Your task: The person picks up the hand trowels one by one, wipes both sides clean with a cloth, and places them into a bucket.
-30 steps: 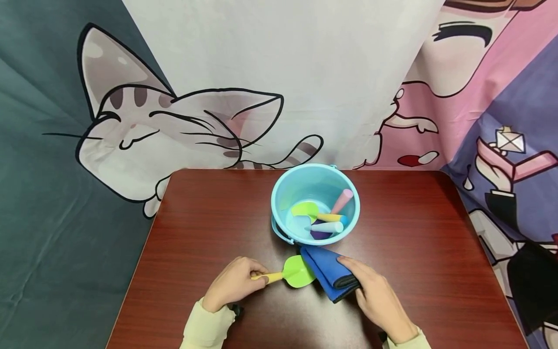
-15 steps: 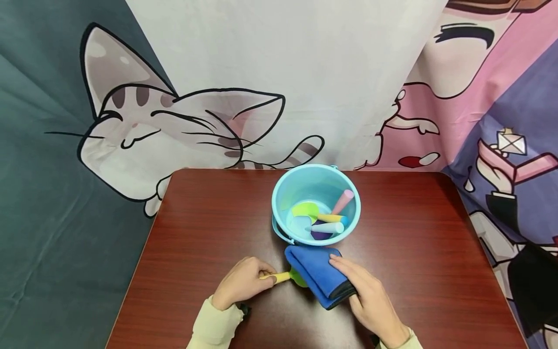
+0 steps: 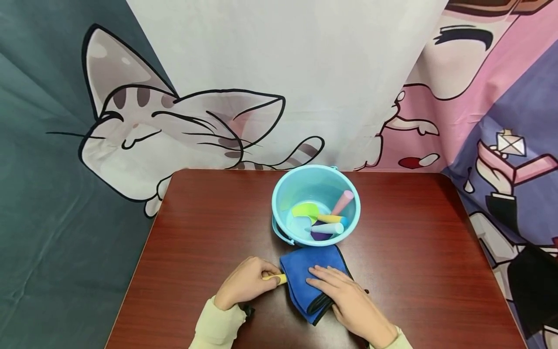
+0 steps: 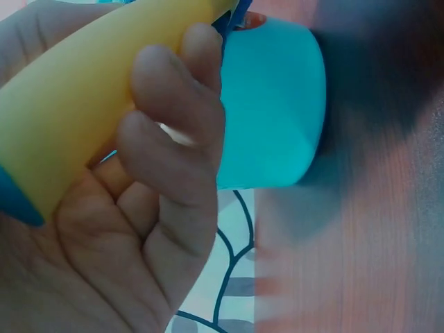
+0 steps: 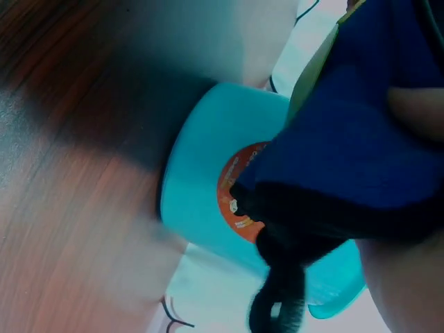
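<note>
My left hand (image 3: pixel 248 283) grips the yellow handle of a toy shovel (image 3: pixel 281 279), just in front of the bucket. In the left wrist view the handle (image 4: pixel 83 76) lies across the fingers and has a blue end. A folded blue cloth (image 3: pixel 301 266) with black edging covers the shovel's blade in the head view. A yellow-green sliver of the blade (image 5: pixel 312 76) shows beside the cloth in the right wrist view. My right hand (image 3: pixel 353 305) holds the cloth, its fingers spread over the top and the thumb side at the lower edge.
A light blue bucket (image 3: pixel 283 194) stands at the table's back, behind the cloth. Inside lie a green shovel (image 3: pixel 306 210) with a yellow handle, a pale blue tool (image 3: pixel 329 227), a pink handle (image 3: pixel 342 201) and something dark purple (image 3: pixel 320 236). A printed curtain hangs behind the brown table (image 3: pixel 209 218).
My right hand has moved left with the cloth, covering the green blade that showed earlier. My left hand has shifted slightly right with the shovel. The bucket has stayed put.
</note>
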A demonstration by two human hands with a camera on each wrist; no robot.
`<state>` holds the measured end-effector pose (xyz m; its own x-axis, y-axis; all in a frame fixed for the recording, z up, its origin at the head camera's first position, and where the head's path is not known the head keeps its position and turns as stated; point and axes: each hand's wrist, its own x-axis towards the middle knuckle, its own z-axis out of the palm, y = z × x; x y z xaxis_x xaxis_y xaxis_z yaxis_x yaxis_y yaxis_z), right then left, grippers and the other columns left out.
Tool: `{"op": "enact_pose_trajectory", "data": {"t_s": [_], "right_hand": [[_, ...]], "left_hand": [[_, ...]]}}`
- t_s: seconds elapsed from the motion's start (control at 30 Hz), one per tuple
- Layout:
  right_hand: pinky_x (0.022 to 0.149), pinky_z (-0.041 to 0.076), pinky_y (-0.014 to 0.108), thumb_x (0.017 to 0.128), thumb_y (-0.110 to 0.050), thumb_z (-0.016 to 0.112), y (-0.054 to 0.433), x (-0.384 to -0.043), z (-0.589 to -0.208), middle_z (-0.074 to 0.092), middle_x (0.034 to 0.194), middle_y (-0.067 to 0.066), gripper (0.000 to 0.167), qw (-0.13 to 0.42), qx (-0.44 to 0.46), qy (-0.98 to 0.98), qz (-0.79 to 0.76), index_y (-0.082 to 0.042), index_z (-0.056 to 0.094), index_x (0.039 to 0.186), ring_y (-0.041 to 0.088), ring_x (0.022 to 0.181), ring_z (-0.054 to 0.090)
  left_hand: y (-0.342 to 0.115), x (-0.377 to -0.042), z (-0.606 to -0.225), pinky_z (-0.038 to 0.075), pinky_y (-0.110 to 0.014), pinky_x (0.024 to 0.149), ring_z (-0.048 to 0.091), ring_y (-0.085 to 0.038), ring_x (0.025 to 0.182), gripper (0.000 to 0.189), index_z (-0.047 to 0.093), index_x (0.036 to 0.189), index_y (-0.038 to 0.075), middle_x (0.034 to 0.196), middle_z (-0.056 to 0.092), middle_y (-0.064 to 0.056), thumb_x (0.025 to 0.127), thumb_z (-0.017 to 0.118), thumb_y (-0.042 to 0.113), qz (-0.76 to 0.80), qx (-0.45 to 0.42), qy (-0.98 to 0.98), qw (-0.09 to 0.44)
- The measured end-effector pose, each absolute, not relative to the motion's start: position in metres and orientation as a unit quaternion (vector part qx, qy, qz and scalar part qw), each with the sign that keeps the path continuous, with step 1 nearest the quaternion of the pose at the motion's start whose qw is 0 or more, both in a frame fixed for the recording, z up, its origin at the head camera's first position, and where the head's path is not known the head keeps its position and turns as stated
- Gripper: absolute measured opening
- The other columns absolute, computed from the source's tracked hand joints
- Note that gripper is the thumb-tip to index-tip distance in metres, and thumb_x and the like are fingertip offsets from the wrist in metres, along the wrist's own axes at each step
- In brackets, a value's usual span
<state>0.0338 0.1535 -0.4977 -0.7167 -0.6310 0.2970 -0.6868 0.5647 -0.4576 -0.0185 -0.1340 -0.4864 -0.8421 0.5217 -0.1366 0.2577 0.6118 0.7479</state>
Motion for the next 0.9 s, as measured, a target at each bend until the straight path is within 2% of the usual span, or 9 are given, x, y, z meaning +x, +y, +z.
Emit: {"op": "enact_pose_trajectory", "data": {"t_s": [0.1, 0.33, 0.67, 0.9], "right_hand": [[0.105, 0.043, 0.043, 0.07, 0.019, 0.056, 0.152, 0.033, -0.499, 0.059, 0.14, 0.005, 0.073, 0.053, 0.366, -0.891, 0.264, -0.014, 0.064, 0.134, 0.025, 0.129, 0.055], [0.103, 0.045, 0.044, 0.071, 0.02, 0.045, 0.157, 0.03, -0.5, 0.064, 0.134, 0.005, 0.067, 0.079, 0.325, -0.907, 0.258, -0.008, 0.068, 0.128, 0.024, 0.127, 0.058], [0.097, 0.048, 0.042, 0.07, 0.02, 0.052, 0.175, 0.029, -0.498, 0.064, 0.134, 0.005, 0.064, 0.096, 0.254, -0.929, 0.253, -0.006, 0.068, 0.126, 0.024, 0.123, 0.061], [0.092, 0.047, 0.038, 0.072, 0.017, 0.053, 0.189, 0.03, -0.494, 0.065, 0.132, 0.003, 0.068, 0.123, 0.191, -0.939, 0.258, -0.011, 0.066, 0.132, 0.025, 0.117, 0.063]], "left_hand": [[-0.136, -0.019, -0.485, 0.046, -0.02, 0.059, 0.054, 0.002, 0.063, 0.013, 0.076, 0.082, 0.025, 0.075, 0.062, 0.021, 0.083, 0.066, 0.016, 0.376, 0.223, 0.884, 0.168], [-0.142, -0.018, -0.485, 0.047, -0.021, 0.061, 0.055, 0.001, 0.065, 0.014, 0.078, 0.086, 0.023, 0.078, 0.065, 0.019, 0.083, 0.067, 0.016, 0.387, 0.22, 0.878, 0.175], [-0.154, -0.013, -0.488, 0.047, -0.022, 0.058, 0.056, -0.003, 0.063, 0.014, 0.079, 0.088, 0.024, 0.076, 0.064, 0.019, 0.084, 0.069, 0.016, 0.4, 0.2, 0.875, 0.187], [-0.161, -0.012, -0.489, 0.047, -0.023, 0.054, 0.058, -0.009, 0.06, 0.016, 0.078, 0.09, 0.024, 0.074, 0.065, 0.015, 0.081, 0.071, 0.013, 0.429, 0.172, 0.865, 0.194]]}}
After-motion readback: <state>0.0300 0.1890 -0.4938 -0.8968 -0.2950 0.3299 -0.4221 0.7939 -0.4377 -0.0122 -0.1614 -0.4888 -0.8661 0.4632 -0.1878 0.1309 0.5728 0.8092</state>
